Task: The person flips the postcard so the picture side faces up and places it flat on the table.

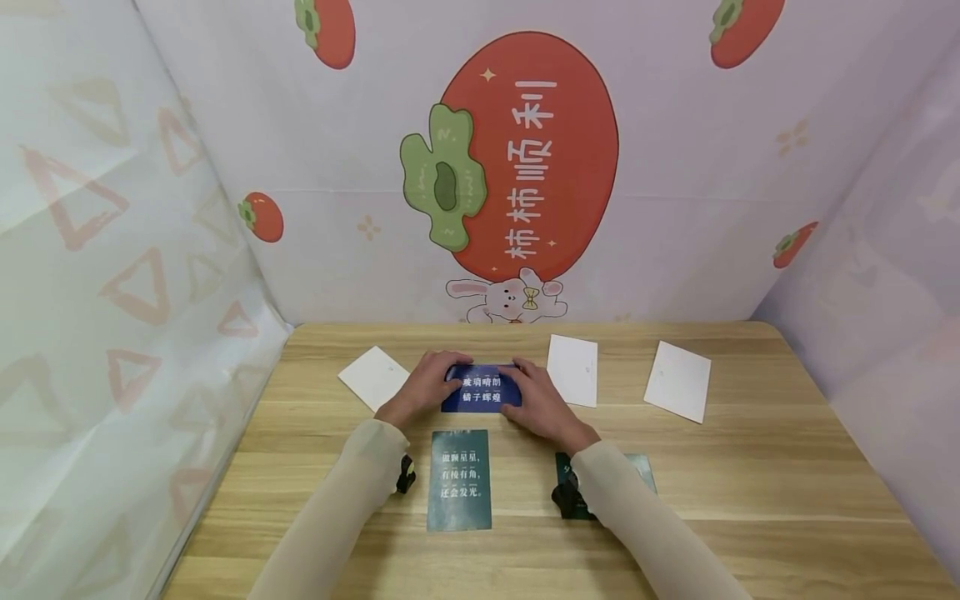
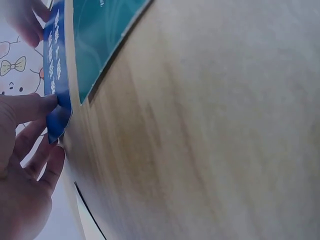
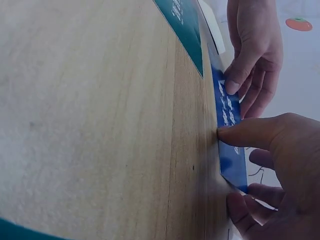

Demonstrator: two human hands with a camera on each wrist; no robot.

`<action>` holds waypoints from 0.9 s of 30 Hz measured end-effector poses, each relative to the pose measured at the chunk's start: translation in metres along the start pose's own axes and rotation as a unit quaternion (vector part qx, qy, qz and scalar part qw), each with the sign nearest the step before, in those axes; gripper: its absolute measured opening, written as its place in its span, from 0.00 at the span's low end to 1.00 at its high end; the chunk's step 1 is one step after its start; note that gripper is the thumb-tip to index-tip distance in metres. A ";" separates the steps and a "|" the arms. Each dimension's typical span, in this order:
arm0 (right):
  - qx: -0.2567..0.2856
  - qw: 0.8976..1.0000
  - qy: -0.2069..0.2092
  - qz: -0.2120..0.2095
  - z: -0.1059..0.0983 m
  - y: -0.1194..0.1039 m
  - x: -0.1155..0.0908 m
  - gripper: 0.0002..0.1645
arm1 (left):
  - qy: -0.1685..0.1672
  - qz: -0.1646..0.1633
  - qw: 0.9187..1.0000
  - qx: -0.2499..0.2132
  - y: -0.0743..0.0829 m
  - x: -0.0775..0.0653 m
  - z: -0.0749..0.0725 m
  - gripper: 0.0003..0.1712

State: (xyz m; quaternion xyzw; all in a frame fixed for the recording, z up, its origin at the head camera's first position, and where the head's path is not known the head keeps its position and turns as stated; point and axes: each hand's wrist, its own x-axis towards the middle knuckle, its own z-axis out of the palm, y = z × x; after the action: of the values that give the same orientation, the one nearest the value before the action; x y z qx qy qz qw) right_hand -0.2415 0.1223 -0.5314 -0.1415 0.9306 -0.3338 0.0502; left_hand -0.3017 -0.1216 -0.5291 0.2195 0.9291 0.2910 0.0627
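Note:
A blue card [image 1: 482, 398] with two lines of white characters lies across the wooden table in the head view. My left hand [image 1: 429, 382] holds its left end; in the left wrist view the thumb lies on the printed face of the blue card [image 2: 61, 80], with the other fingers at the far edge. At the right end, my right hand [image 1: 542, 404] grips it, thumb at the near edge. The right wrist view shows the blue card [image 3: 227, 145] between that thumb and the fingers. Nearer me lies an upright green card [image 1: 460, 479] with white writing.
A second green card [image 1: 640, 467] sits partly hidden under my right forearm. Three white cards lie farther back: one [image 1: 371, 375] beside my left hand, one [image 1: 576, 367] just beyond my right hand, another [image 1: 678, 381] farther right. Behind the table [image 1: 795, 467] hangs a printed cloth [image 1: 330, 258].

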 end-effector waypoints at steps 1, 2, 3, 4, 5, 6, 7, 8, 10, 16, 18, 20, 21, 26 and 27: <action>-0.004 1.000 -0.001 0.002 0.000 0.000 0.000 0.41 | -0.002 0.001 1.000 0.004 0.000 0.000 0.000 0.24; -0.007 1.000 -0.001 0.003 0.000 -0.001 0.000 0.40 | -0.002 0.002 1.000 0.008 0.000 0.000 0.001 0.23; -0.011 1.000 -0.003 0.005 0.000 -0.001 0.000 0.39 | -0.004 0.000 1.000 0.011 0.001 0.000 0.001 0.23; -0.015 1.000 -0.004 0.004 0.000 -0.001 0.001 0.39 | -0.004 0.001 1.000 0.013 0.001 0.000 0.001 0.23; -0.019 1.000 -0.005 0.005 0.000 -0.001 0.001 0.38 | -0.005 -0.001 1.000 0.015 0.001 -0.001 0.001 0.23; -0.022 1.000 -0.006 0.004 0.001 -0.001 0.001 0.37 | -0.006 -0.002 1.000 0.015 0.002 -0.001 0.000 0.23; -0.025 1.000 -0.007 0.004 0.001 -0.001 0.001 0.37 | -0.006 -0.003 1.000 0.015 0.002 -0.002 0.000 0.23; -0.026 1.000 -0.008 0.004 0.001 -0.001 0.001 0.36 | -0.005 -0.003 1.000 0.014 0.003 -0.002 0.000 0.23; -0.027 1.000 -0.010 0.005 0.001 -0.002 0.000 0.36 | -0.004 -0.002 1.000 0.014 0.003 -0.003 0.000 0.23; -0.028 1.000 -0.010 0.003 0.000 -0.004 -0.001 0.35 | -0.004 -0.002 1.000 0.015 0.004 -0.002 0.000 0.22; -0.027 1.000 -0.007 0.002 0.000 -0.003 -0.002 0.34 | -0.004 -0.002 1.000 0.014 0.004 -0.002 0.000 0.22; -0.025 1.000 -0.004 0.003 0.000 -0.002 -0.001 0.33 | -0.005 -0.003 1.000 0.009 0.004 -0.001 -0.001 0.23; -0.023 1.000 -0.002 0.003 -0.001 -0.001 0.000 0.32 | -0.004 -0.002 1.000 0.005 0.004 0.000 -0.001 0.23; -0.014 1.000 0.004 0.007 -0.004 -0.005 0.002 0.29 | 0.000 -0.002 1.000 -0.010 0.000 0.002 -0.006 0.23; -0.011 1.000 0.005 0.008 -0.004 -0.007 0.003 0.29 | -0.001 -0.003 1.000 -0.011 -0.002 0.003 -0.008 0.22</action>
State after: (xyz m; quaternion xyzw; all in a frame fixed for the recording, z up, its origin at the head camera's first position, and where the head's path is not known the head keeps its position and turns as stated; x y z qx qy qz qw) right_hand -0.2434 0.1193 -0.5238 -0.1332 0.9355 -0.3240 0.0464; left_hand -0.3065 -0.1256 -0.5235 0.2161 0.9263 0.3012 0.0669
